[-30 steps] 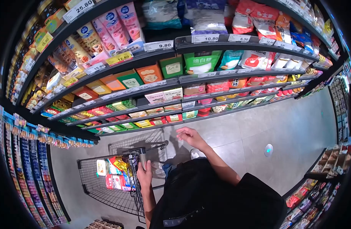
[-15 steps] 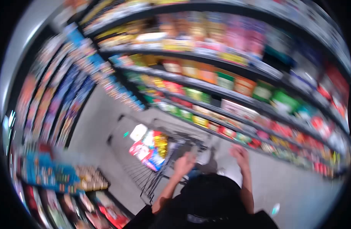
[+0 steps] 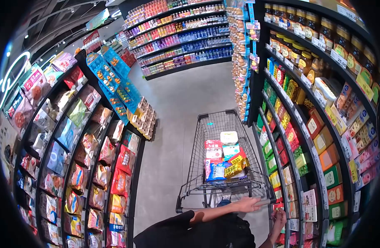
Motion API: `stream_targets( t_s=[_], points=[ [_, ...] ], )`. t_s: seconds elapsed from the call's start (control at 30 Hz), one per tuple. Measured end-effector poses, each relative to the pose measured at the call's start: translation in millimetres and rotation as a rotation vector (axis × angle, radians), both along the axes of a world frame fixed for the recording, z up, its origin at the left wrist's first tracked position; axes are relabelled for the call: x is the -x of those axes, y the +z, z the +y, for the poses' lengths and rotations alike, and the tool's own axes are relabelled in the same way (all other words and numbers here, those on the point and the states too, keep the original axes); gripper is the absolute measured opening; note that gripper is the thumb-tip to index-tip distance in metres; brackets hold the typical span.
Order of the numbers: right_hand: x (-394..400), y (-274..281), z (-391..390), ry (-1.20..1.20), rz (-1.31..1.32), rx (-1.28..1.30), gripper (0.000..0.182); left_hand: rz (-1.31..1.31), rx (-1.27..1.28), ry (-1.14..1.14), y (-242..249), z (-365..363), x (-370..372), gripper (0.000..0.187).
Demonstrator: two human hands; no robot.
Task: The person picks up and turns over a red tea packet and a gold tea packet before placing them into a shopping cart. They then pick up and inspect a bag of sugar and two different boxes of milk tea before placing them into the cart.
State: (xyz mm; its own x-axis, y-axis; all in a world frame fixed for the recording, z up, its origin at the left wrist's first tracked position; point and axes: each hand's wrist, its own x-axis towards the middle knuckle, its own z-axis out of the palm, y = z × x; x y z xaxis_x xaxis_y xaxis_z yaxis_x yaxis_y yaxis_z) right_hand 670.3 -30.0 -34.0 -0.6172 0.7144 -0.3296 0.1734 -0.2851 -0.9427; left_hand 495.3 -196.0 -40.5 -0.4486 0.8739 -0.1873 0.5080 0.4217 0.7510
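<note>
My left hand (image 3: pixel 247 204) rests on the right part of the handle of a wire shopping cart (image 3: pixel 192 165), its fingers closed over the bar. My right hand (image 3: pixel 279 217) is just right of the handle, beside the lower shelf, with its fingers curled in; whatever they hold is too small to make out. In the cart lie a white-lidded tub (image 3: pixel 229 137), a red and white package (image 3: pixel 213 149), a blue package (image 3: pixel 217 172) and a shiny gold package (image 3: pixel 236 167), among other packs.
Shelves of jars (image 3: pixel 305 62) and boxed goods (image 3: pixel 322 140) run close along the right. Bagged snacks (image 3: pixel 121 182) fill the left shelves. Blue display stands (image 3: pixel 115 78) jut out at the left aisle end. Bottle shelves (image 3: pixel 181 37) stand across the far end.
My view has swung from the right shelves to face along the aisle, and the blur is gone. My left hand has come onto the cart handle; my right hand is now low by the shelf.
</note>
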Motion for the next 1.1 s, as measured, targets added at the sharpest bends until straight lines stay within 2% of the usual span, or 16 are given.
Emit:
stream_targets(
  t_s=[0.1,0.13,0.17,0.2,0.23,0.27,0.3,0.33,0.43,0.5,1.1],
  points=[
    [20.3,-16.3,7.1,0.034,0.031,0.007,0.031,-0.088,-0.018,-0.051,-2.6,-0.2,4.9,0.051],
    [17.5,-26.3,6.8,0.034,0.055,0.007,0.032,-0.216,0.022,-0.030,-1.6,-1.0,6.0,0.048],
    [27.5,-10.5,-2.7,0.120,0.093,-0.103,0.031,-0.350,0.075,-0.033,-1.3,-3.6,7.9,0.046],
    [17.1,12.9,-6.6,0.105,0.082,-0.229,0.030,-0.585,-0.006,-0.055,-1.5,-0.1,7.8,0.047],
    [21.4,15.6,-8.3,0.079,0.074,-0.165,0.029,-0.582,-0.102,-0.002,-2.5,-0.4,5.7,0.049],
    [27.2,14.5,-9.2,0.060,0.078,-0.099,0.028,-0.641,0.034,-0.019,14.5,0.4,13.1,0.050],
    [29.7,13.7,-8.6,0.081,0.076,-0.071,0.030,-0.664,0.008,0.012,26.3,-1.4,13.7,0.050],
    [28.7,12.7,-7.6,0.109,0.074,-0.040,0.031,-0.639,-0.056,-0.026,16.2,-2.2,15.1,0.049],
    [25.5,11.5,-6.7,0.089,0.090,-0.032,0.030,-0.681,0.060,-0.074,39.2,-1.3,22.4,0.046],
    [22.3,11.5,-6.2,0.049,0.076,-0.042,0.029,-0.660,0.090,-0.007,41.4,1.6,22.7,0.043],
    [10.0,9.3,-3.9,0.040,0.058,-0.012,0.027,-0.683,0.151,0.001,35.9,5.5,29.1,0.033]
  ],
)
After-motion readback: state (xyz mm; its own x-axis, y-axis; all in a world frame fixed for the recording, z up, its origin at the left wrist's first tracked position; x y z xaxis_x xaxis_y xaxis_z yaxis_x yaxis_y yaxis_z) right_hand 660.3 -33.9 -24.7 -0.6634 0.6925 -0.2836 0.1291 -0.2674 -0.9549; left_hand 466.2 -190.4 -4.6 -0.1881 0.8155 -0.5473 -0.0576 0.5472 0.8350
